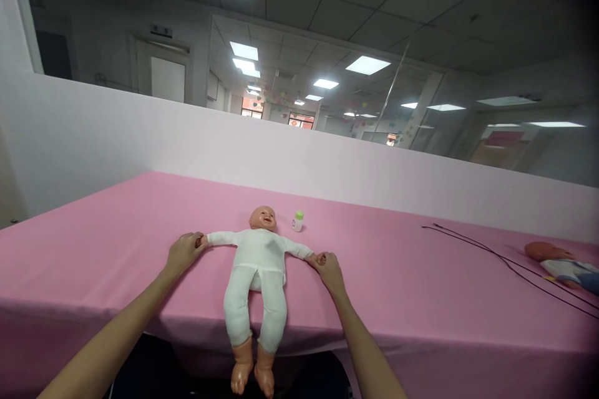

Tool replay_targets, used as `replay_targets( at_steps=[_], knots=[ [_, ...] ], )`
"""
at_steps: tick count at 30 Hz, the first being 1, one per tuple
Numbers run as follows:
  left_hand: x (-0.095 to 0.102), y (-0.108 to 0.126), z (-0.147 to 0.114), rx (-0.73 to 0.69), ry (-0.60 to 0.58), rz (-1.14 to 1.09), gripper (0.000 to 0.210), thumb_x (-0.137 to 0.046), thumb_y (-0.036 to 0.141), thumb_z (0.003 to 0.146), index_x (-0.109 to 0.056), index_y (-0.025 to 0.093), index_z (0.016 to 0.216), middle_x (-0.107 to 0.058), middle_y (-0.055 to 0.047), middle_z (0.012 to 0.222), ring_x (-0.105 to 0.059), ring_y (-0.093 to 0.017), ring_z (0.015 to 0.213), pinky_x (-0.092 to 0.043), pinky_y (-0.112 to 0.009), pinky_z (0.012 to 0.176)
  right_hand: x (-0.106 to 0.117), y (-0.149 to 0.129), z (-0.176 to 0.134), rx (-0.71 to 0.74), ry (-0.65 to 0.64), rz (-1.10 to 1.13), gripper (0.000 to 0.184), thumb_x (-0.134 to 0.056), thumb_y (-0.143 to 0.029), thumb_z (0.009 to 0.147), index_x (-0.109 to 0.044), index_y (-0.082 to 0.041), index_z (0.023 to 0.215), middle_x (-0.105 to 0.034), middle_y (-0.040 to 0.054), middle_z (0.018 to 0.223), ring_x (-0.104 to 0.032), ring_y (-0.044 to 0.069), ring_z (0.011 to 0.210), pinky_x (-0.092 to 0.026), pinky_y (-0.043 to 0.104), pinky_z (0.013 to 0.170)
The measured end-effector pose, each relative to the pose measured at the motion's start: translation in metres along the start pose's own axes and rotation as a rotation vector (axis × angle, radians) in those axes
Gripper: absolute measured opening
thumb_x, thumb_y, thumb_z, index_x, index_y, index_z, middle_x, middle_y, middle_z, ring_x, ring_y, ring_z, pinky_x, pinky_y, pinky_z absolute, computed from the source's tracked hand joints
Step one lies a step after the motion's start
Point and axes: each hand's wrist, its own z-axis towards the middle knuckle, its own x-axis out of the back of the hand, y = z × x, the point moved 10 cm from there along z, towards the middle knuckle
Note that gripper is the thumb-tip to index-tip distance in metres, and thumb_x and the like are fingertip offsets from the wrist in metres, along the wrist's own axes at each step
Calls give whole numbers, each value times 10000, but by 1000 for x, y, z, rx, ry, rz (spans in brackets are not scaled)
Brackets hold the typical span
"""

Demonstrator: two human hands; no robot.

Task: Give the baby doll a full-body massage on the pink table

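A baby doll (260,255) in a white outfit lies on its back, head toward the wall, bare feet hanging over the table's front edge. Both its arms are stretched out sideways. My left hand (186,250) is closed round the doll's hand on the left of the view. On the other side, my right hand (330,268) has its fingers curled round the doll's other hand. Beside the doll's head stands a small white bottle (297,222) with a green cap, apart from both hands.
Pink cloth covers the long table (384,262). Black cables (496,254) run across its right side, near a second doll (561,265) lying at the right edge. A low white wall (281,156) with glass above borders the back.
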Motion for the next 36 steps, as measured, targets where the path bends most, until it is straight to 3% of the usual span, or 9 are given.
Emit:
replay_targets(
  at_steps=[3, 8, 11, 14, 21, 26, 30, 34, 36],
  knots=[
    [4, -4, -3, 45, 18, 55, 422, -526, 610, 958, -686, 220, 952, -740, -75, 911, -648, -258, 818, -310, -304, 608, -7, -7, -4, 24, -84, 19, 435, -713, -638, 774, -534, -241, 767, -610, 24, 834, -577, 212, 702, -444, 323, 629],
    [11, -2, -5, 20, 55, 206, 478, -508, 622, 971, -719, 197, 911, -733, -126, 934, -636, -314, 909, -379, -350, 694, -7, -9, -3, 40, -99, 163, 389, -662, -561, 804, -619, -219, 983, -695, 72, 979, -653, 262, 889, -523, 380, 787],
    [18, -1, -8, 37, 114, 201, 456, -522, 545, 983, -724, 168, 1142, -714, -172, 1139, -618, -350, 1034, -437, -397, 803, -4, -2, 0, -14, -89, 236, 545, -647, -548, 797, -608, -196, 1210, -703, 129, 1175, -676, 294, 1063, -530, 429, 931],
    [28, 7, -18, 53, 200, 167, 454, -536, 447, 986, -657, 167, 1322, -653, -187, 1302, -583, -364, 1135, -457, -426, 880, -2, 3, -1, -73, -81, 257, 636, -663, -561, 782, -582, -196, 1296, -701, 138, 1236, -676, 303, 1124, -523, 436, 979],
    [9, 60, -50, -78, 39, 96, 394, -470, 371, 1016, -682, 173, 1283, -660, -163, 1344, -596, -357, 1192, -477, -445, 941, 7, 6, -4, -113, 15, 205, 643, -651, -604, 799, -605, -172, 1272, -708, 139, 1164, -672, 308, 1048, -527, 417, 924],
    [-6, 96, -63, -84, -54, -182, 425, -384, 368, 1048, -628, 196, 1351, -657, -119, 1412, -600, -318, 1284, -480, -443, 1023, 24, 6, -6, -135, 111, 37, 562, -569, -553, 867, -657, -123, 1219, -634, 224, 1268, -623, 349, 1148, -496, 431, 976],
    [-10, 133, -55, -119, -81, -368, 481, -357, 407, 1060, -593, 159, 1398, -593, -148, 1498, -502, -303, 1427, -390, -468, 1175, 14, -46, -18, 42, 108, 49, 444, -431, -462, 984, -670, -162, 1208, -642, 192, 1286, -630, 316, 1118, -492, 456, 1001],
    [-8, 184, -40, -303, -140, -527, 474, -384, 433, 1061, -608, 169, 1386, -559, -154, 1533, -469, -289, 1464, -331, -455, 1237, -44, -137, -44, 338, -140, 242, 378, -507, -454, 1004, -661, -226, 1263, -669, 122, 1345, -591, 293, 1266, -444, 486, 1118],
    [-5, 201, -34, -374, -146, -566, 436, -394, 431, 1060, -649, 199, 1327, -602, -144, 1488, -510, -292, 1429, -350, -458, 1226, -65, -167, -54, 374, -181, 337, 372, -538, -455, 1001, -655, -247, 1286, -658, 103, 1387, -570, 279, 1319, -428, 480, 1150]
  ],
)
